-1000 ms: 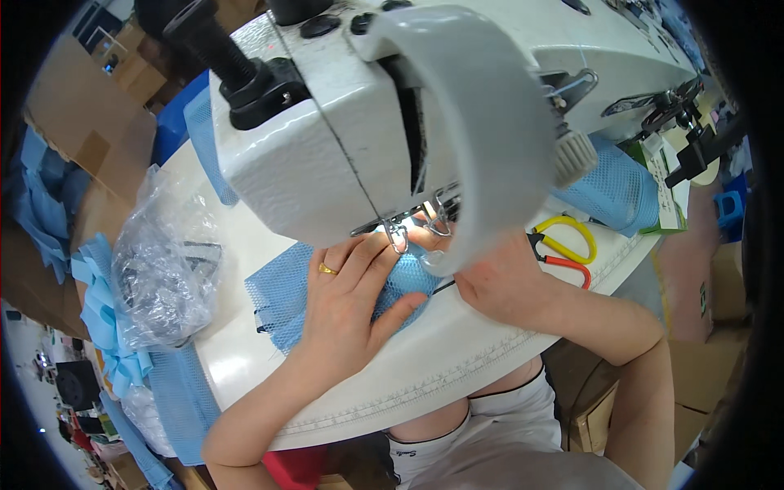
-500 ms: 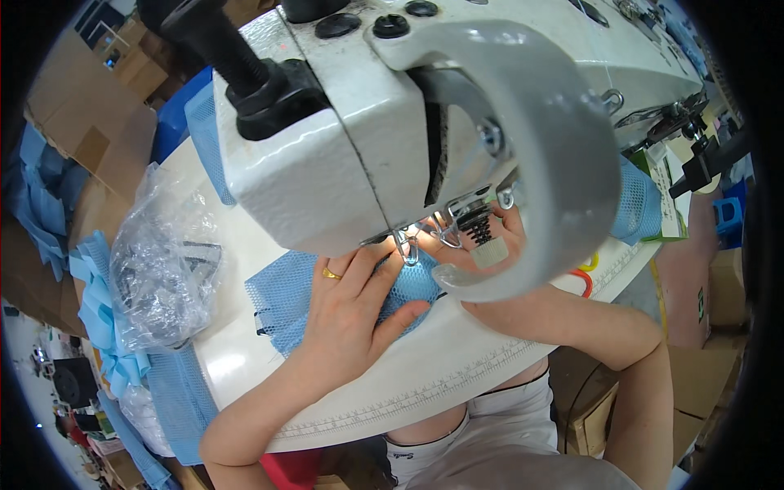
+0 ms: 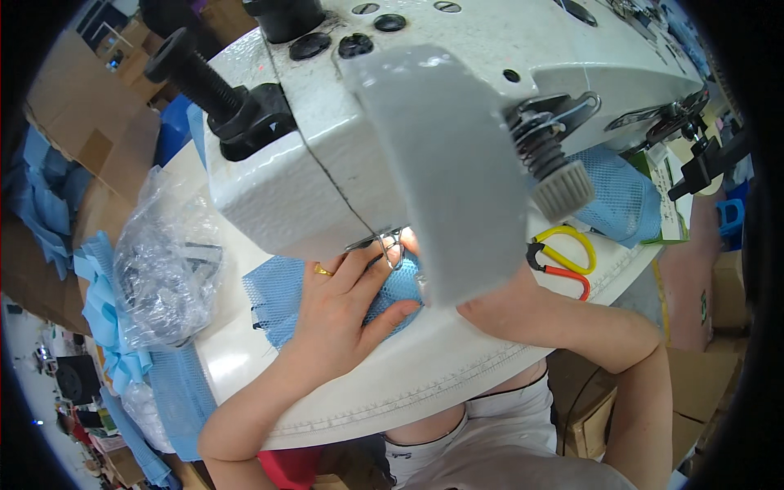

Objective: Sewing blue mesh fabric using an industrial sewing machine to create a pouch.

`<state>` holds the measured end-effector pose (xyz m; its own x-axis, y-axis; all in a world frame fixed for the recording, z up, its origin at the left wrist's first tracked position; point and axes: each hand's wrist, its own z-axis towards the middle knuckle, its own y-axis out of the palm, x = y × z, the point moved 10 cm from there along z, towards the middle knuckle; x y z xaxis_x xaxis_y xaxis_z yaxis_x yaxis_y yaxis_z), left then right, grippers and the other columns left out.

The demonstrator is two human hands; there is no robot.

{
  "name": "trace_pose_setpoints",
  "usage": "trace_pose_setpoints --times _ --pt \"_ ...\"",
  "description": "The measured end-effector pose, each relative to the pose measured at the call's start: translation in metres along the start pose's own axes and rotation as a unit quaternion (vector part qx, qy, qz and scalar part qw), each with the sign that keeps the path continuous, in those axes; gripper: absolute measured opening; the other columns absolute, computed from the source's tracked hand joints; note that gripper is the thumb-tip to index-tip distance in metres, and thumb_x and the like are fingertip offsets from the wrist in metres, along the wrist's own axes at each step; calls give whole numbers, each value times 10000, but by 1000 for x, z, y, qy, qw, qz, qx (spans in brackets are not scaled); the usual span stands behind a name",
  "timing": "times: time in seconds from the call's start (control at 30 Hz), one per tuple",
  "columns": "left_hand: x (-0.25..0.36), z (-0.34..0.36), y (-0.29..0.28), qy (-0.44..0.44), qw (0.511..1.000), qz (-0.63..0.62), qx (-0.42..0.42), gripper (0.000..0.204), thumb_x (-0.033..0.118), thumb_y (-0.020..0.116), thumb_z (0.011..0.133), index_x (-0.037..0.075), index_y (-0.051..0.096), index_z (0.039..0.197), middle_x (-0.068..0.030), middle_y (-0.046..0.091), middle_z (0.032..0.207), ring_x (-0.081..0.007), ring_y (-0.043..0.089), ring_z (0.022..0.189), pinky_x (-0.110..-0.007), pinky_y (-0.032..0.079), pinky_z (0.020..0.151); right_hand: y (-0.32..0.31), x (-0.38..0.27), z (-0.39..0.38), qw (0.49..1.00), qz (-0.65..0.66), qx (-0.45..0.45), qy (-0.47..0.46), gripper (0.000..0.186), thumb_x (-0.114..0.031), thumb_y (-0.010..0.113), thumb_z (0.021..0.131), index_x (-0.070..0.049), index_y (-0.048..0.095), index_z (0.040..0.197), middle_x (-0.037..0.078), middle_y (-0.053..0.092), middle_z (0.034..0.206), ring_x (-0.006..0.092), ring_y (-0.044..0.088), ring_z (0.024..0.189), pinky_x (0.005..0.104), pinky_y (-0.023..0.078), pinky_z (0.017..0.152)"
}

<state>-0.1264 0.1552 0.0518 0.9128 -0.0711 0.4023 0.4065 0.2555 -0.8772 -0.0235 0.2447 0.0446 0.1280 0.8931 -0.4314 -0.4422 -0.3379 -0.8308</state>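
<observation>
A white sewing machine [image 3: 327, 196] stands over a piece of light blue mesh fabric [image 3: 282, 298]. My left hand [image 3: 335, 306], with a gold ring, lies on the fabric with fingers stretched out and thumb apart. Its fingertips reach close to the metal presser foot [image 3: 393, 251], under a bright light. My right hand [image 3: 502, 306] is at the right side of the fabric, its fingers mostly hidden behind the machine's curved grey guard [image 3: 457, 180]. Whether that hand grips the fabric cannot be seen.
Scissors with yellow and red handles [image 3: 572, 286] lie right of my right hand. More blue mesh [image 3: 616, 196] sits at the far right. A clear plastic bag [image 3: 167, 269] lies on the left, beside blue fabric strips [image 3: 102, 302] and a cardboard box [image 3: 98, 122]. A printed ruler scale [image 3: 441, 392] follows the table's front edge.
The machine head and grey guard appear shifted left and seen from another angle, uncovering the scissors and a thread tension knob. Both hands stay nearly in place; the left has moved slightly left.
</observation>
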Motion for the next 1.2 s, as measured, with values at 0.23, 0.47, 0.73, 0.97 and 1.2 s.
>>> trace_pose_setpoints --times 0.23,0.47,0.73,0.97,1.2 --pt "2 0 2 -21 999 -31 -7 595 328 787 929 7 659 1413 -186 619 1344 -406 546 1253 -525 371 1089 -1 -1 -3 999 -30 16 -2 132 -88 698 769 -51 796 851 125 652 1267 296 533 1320 470 393 1084" --pt "6 1 3 4 1000 -9 21 530 374 798 923 -20 698 1263 -160 629 1324 -351 569 1175 -458 422 959 -13 -11 -1 995 -93 30 -30 136 -66 696 770 -37 782 872 129 654 1311 292 539 1330 464 393 1093" --pt "10 2 2 5 1000 -17 15 518 308 804 915 -27 679 1291 -181 598 1348 -410 544 1254 -534 376 1123 -13 -12 -2 990 -128 32 -38 179 -73 683 793 -55 770 948 111 650 1321 274 538 1331 449 396 1086" --pt "8 5 -7 -14 998 -62 2 451 266 843 885 6 681 1216 -164 593 1243 -408 554 1180 -533 407 1058 -2 -6 -4 997 -75 -5 -8 542 2 669 833 -154 687 1352 151 658 1309 451 522 1227 577 398 1086" --pt "63 17 -24 51 996 30 -72 255 193 814 861 77 644 1012 -71 628 1080 -290 602 1097 -503 356 1039 -11 -13 -6 996 79 13 -48 382 39 684 749 -127 754 1086 90 687 1200 401 549 1172 512 439 1032"
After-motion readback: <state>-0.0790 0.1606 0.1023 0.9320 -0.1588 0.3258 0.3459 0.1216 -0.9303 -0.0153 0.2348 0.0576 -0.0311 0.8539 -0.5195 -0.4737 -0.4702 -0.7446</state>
